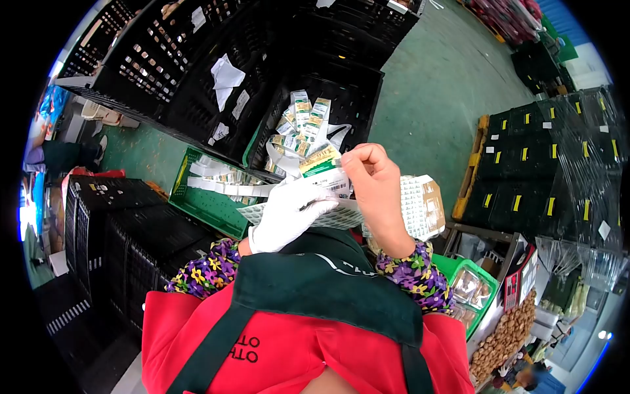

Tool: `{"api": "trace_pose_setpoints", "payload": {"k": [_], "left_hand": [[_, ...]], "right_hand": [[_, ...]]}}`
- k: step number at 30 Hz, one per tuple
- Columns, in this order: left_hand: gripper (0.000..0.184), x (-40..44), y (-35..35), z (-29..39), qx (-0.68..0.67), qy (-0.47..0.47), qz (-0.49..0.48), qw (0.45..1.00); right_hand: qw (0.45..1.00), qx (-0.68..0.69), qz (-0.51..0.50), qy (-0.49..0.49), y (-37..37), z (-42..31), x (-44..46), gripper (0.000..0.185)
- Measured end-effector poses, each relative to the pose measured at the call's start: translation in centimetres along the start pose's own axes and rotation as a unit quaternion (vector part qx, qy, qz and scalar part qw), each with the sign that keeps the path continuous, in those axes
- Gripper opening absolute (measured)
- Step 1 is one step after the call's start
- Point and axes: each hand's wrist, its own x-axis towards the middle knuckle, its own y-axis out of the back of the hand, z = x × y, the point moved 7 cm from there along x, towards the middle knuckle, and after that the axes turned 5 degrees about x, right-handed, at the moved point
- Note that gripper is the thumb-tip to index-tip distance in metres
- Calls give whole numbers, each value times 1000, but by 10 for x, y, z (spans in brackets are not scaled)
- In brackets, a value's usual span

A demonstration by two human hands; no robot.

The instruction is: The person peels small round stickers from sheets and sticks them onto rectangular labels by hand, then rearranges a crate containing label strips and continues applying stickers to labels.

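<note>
My left hand (289, 213), in a white glove, holds the lower left part of a printed label (321, 164) with a green and yellow band and a barcode. My bare right hand (377, 187) pinches the label's upper right corner between thumb and finger. Under both hands lies a white gridded tray (415, 205), largely covered by them, with a brown patch at its right end. Just beyond my hands, a heap of label strips (305, 121) fills part of a black crate (357, 98). More label strips (226, 180) lie in a green crate (197, 203) to the left.
Tall black crates (151, 59) stand ahead at the left, and more black crates (131, 230) are stacked beside me. Wrapped dark crates (545, 164) rest on a pallet at the right. A green crate with packed trays (472, 289) and a red scale (513, 285) are near my right elbow.
</note>
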Motion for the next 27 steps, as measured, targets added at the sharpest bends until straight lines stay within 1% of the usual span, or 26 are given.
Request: {"api": "trace_pose_setpoints", "payload": {"k": [1, 2, 3, 4, 5, 6, 7, 8, 9, 10, 11, 12, 13, 15, 16, 17, 18, 19, 20, 21, 22, 23, 25, 26, 27], "left_hand": [[10, 0, 0, 2, 16, -10, -1, 1000], [10, 0, 0, 4, 15, -11, -2, 1000], [11, -1, 0, 6, 44, -16, -15, 999], [11, -2, -2, 7, 73, -21, -28, 997], [11, -3, -4, 5, 72, -21, -28, 997], [12, -5, -4, 5, 86, -47, -4, 995], [15, -6, -2, 7, 101, -72, 19, 992], [15, -6, 0, 7, 101, -73, 18, 992], [14, -5, 1, 12, 114, -111, 12, 987], [14, -4, 1, 17, 127, -148, 8, 981], [14, -2, 1, 17, 126, -148, 9, 981], [15, -1, 0, 18, 138, -167, 9, 976], [16, -2, 0, 20, 149, -186, 8, 971], [17, 0, -3, 24, 136, -189, -3, 972], [18, 1, -4, 26, 124, -192, -11, 974], [16, 0, 3, 13, 91, -117, -15, 989], [14, 5, 14, -2, -24, 2, 35, 999], [12, 5, 20, -19, -138, 123, 84, 979], [10, 0, 21, -41, -203, 228, 73, 949], [9, 5, 28, -43, -247, 234, 104, 935], [9, 7, 31, -53, -265, 242, 112, 927], [9, 6, 33, -63, -282, 249, 119, 919], [9, 5, 34, -75, -299, 261, 127, 909], [9, 7, 33, -71, -320, 236, 133, 908], [9, 9, 31, -70, -321, 235, 128, 908]], "right_hand": [[998, -53, -17, 31, -4, -4, -1, 11], [997, -64, -6, 36, -5, -7, -1, 12], [997, -64, -4, 35, -4, -7, -1, 12], [985, -153, -18, 71, -5, -11, -1, 11], [964, -241, -32, 106, -8, -14, -2, 12], [964, -242, -32, 106, -7, -16, 0, 12], [978, -197, -54, 29, -6, -8, 3, 17], [985, -150, -74, -48, -5, 1, 4, 25], [985, -150, -72, -47, 0, 1, 7, 25], [992, -47, -75, -93, 4, 6, 9, 32], [986, 57, -77, -138, 6, 11, 10, 39], [972, 104, -95, -191, 0, 6, 7, 39], [971, 104, -95, -191, -2, 8, 5, 39], [965, -68, -218, -128, -22, 14, 1, 39], [975, -151, -159, -11, -10, 13, 11, 38], [972, -210, -46, 99, 9, 2, 18, 35], [971, -205, 1, 123, 28, -9, 20, 32], [968, -200, 48, 145, 50, -20, 20, 28], [980, -158, 57, 106, 68, -21, 17, 24], [989, -115, 66, 67, 83, -20, 11, 21], [993, -100, 47, 42, 86, -16, 7, 20], [990, -137, 11, 11, 85, -8, 1, 24], [986, -163, -40, 22, 71, 4, -14, 32], [988, -138, -53, 40, 61, 0, -20, 39], [988, -139, -48, 39, 54, 4, -25, 39]]}}
